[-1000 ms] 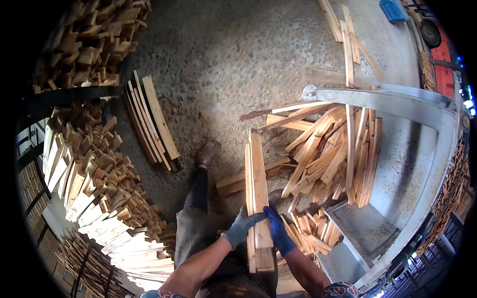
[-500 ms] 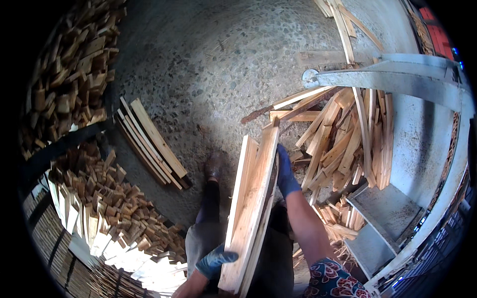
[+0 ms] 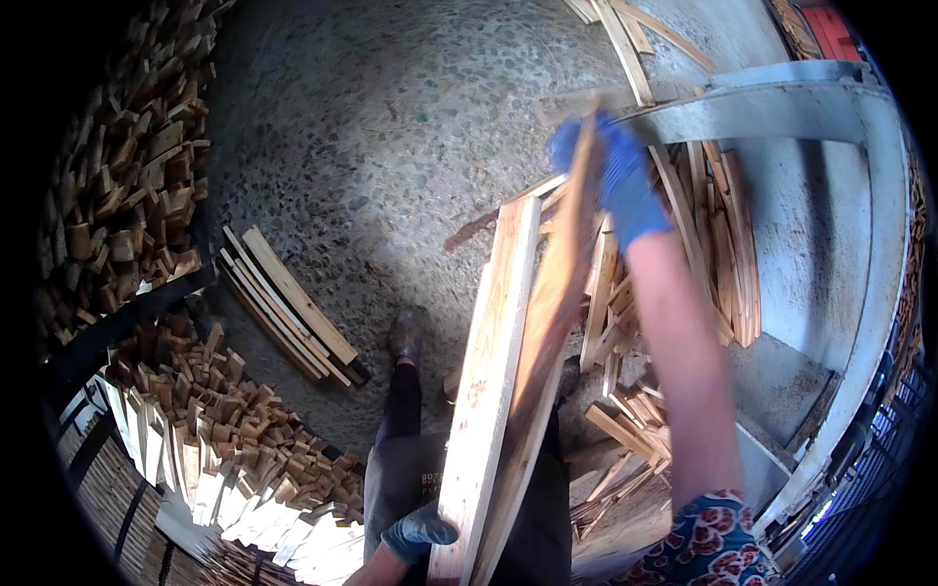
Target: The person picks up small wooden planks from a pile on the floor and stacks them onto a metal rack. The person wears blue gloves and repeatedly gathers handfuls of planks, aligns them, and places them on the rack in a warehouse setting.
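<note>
Several long wooden boards [image 3: 496,342] lie slantwise across the front of my body, their near ends at the lower edge of the view. My left hand [image 3: 420,532], in a dark blue-green glove, is closed round their near end with the thumb on top. Farther out, my right hand [image 3: 625,181] wears a blue glove and is wrapped about the far end of one darker board [image 3: 567,254]. That board tilts away from the lighter one beside it. Motion blurs the right hand and this board's tip, and some right fingers are hidden.
A heap of loose wood strips [image 3: 728,244] lies at the right under a grey metal frame [image 3: 762,115]. Several boards [image 3: 293,303] rest on the stony floor [image 3: 342,146] at the left. Stacked wood pieces [image 3: 147,166] fill the far left.
My right hand has moved away from the bundle's side, outward to the far end of one board, which has turned and separated from the others. The left hand stays at the near end.
</note>
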`<state>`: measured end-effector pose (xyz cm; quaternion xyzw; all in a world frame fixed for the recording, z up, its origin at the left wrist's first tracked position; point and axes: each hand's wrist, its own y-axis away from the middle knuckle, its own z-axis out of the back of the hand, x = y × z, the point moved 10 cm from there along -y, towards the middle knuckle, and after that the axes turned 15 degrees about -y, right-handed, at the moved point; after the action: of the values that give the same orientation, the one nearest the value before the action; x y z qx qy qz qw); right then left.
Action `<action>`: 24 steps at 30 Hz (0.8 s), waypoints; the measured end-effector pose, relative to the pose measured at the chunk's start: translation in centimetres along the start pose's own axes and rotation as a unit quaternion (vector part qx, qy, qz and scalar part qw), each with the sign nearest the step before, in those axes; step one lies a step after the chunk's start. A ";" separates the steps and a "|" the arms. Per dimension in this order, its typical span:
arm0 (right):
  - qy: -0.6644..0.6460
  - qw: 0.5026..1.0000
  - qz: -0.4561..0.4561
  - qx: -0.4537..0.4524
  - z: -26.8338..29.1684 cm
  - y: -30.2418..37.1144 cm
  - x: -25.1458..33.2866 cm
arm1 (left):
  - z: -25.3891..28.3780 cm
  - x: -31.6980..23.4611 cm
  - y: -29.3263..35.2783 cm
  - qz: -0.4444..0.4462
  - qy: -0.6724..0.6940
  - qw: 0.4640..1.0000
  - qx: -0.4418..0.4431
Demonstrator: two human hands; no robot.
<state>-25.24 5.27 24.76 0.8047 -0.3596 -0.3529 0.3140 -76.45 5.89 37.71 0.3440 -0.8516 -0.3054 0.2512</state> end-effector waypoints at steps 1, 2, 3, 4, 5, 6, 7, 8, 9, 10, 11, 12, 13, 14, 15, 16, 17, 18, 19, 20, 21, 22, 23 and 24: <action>0.176 0.980 0.073 0.057 -3.4 1.1 1.4 | -0.1 0.3 0.1 -0.007 0.007 1.000 0.003; 0.360 0.912 0.168 0.100 -6.5 3.3 2.5 | -0.4 0.6 0.2 -0.012 0.016 1.000 0.010; 0.449 0.859 0.216 0.116 -8.6 5.1 3.3 | -0.5 0.9 0.1 -0.019 0.030 0.999 0.018; 0.504 0.820 0.243 0.120 -9.8 6.9 4.4 | -0.8 1.0 -0.1 -0.026 0.044 0.998 0.028; 0.547 0.787 0.262 0.115 -10.4 9.1 5.7 | -1.0 1.1 -0.4 -0.030 0.047 0.998 0.027; 0.579 0.758 0.280 0.103 -10.5 11.9 7.1 | -1.1 1.1 -0.8 -0.030 0.037 0.999 0.027; 0.609 0.734 0.288 0.086 -9.9 14.5 8.2 | 0.4 1.3 -0.9 -0.023 0.003 0.999 -0.024; 0.639 0.708 0.294 0.063 -8.6 17.4 9.1 | 1.9 1.5 -1.0 -0.011 -0.032 0.997 -0.069; 0.662 0.692 0.285 0.043 -6.3 19.0 9.4 | 4.8 0.1 -1.7 -0.100 -0.156 0.977 -0.104; 0.680 0.682 0.268 0.023 -3.6 20.2 9.2 | 7.3 1.9 -1.6 -0.081 -0.125 0.978 -0.143; 0.698 0.671 0.250 -0.001 -0.5 21.5 9.1 | 7.0 1.6 -1.7 -0.061 -0.092 0.978 -0.175; 0.712 0.662 0.232 -0.028 2.8 23.2 8.8 | 3.3 -0.2 -1.4 -0.016 -0.014 0.989 -0.145; 0.721 0.658 0.208 -0.057 6.4 24.7 8.3 | 4.3 -0.4 -1.5 -0.040 -0.046 0.984 -0.167; 0.727 0.654 0.191 -0.080 9.6 26.3 7.2 | 5.0 -1.5 -1.4 -0.076 -0.086 0.976 -0.184; 0.726 0.662 0.165 -0.089 12.8 26.9 5.7 | 4.6 -2.6 -0.3 -0.099 -0.133 0.960 -0.223; 0.718 0.675 0.146 -0.092 15.3 27.3 3.9 | 4.9 -2.1 0.2 -0.072 -0.111 0.964 -0.231; 0.707 0.689 0.128 -0.095 17.7 27.2 1.6 | 4.7 -2.4 0.7 -0.075 -0.123 0.965 -0.220; 0.698 0.703 0.105 -0.080 19.1 25.9 -0.7 | 3.8 -3.3 2.0 -0.118 -0.165 0.952 -0.229; 0.691 0.716 0.081 -0.065 20.0 24.3 -3.4 | -1.4 -5.4 4.2 -0.168 -0.149 0.950 -0.216; 0.687 0.722 0.056 -0.057 20.3 23.0 -6.2 | -0.8 -5.3 5.7 -0.140 -0.161 0.933 -0.290; 0.692 0.718 0.056 -0.049 19.5 21.6 -8.6 | -1.6 -6.8 6.0 -0.190 -0.164 0.931 -0.267; 0.702 0.709 0.055 -0.034 18.1 20.6 -10.5 | -2.5 -7.9 6.1 -0.223 -0.149 0.934 -0.237; 0.710 0.702 0.057 -0.017 16.6 19.9 -12.7 | -3.3 -9.3 6.8 -0.256 -0.138 0.933 -0.214; 0.720 0.691 0.064 -0.003 15.0 19.3 -14.0 | -4.1 -10.6 6.7 -0.269 -0.107 0.939 -0.184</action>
<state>-50.95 2.23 35.94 0.7864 -0.0727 0.3547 0.5006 -69.97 16.18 42.80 0.4736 -0.6782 -0.5477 0.1254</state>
